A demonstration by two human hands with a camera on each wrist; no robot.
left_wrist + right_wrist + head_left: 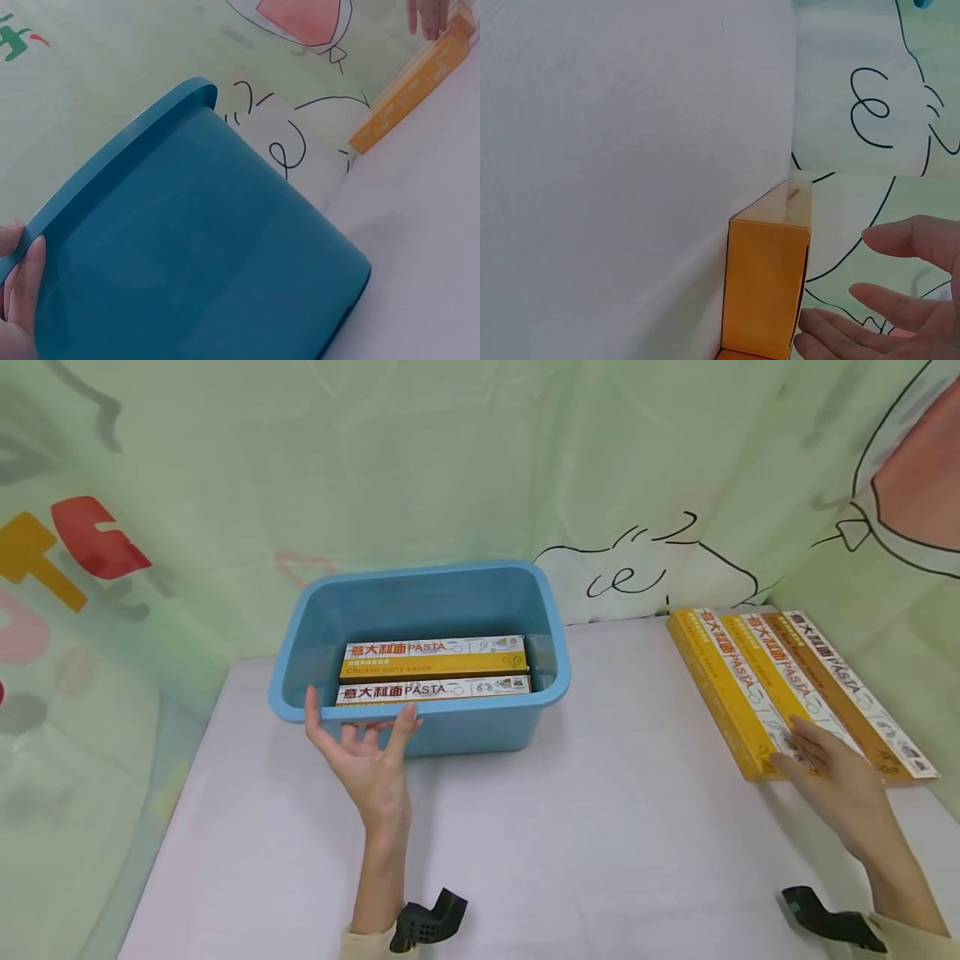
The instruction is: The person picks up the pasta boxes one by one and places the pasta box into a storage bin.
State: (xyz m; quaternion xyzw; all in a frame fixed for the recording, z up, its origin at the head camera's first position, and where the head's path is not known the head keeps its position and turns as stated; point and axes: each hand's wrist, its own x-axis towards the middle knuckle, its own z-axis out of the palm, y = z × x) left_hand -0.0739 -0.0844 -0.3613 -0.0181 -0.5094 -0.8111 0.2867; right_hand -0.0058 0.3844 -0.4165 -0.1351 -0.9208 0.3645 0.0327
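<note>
A blue plastic bin (442, 731) stands left of the middle of the table, with two pasta boxes lying in it; one is a yellow chicken curry box (431, 667). My left hand (373, 768) holds the bin's near rim, and the left wrist view shows the rim (120, 142) pinched between thumb and fingers. On the right, my right hand (843, 781) hovers over the near ends of several pasta boxes lying side by side. Its fingers (881, 307) and thumb are spread apart beside the end of a yellow pasta box (765, 285), gripping nothing.
A brown pasta box (847, 693) lies at the outer right of the row, close to the side curtain. The white table (630, 843) extends between bin and boxes. A pale green printed curtain (420, 460) hangs behind and along the sides.
</note>
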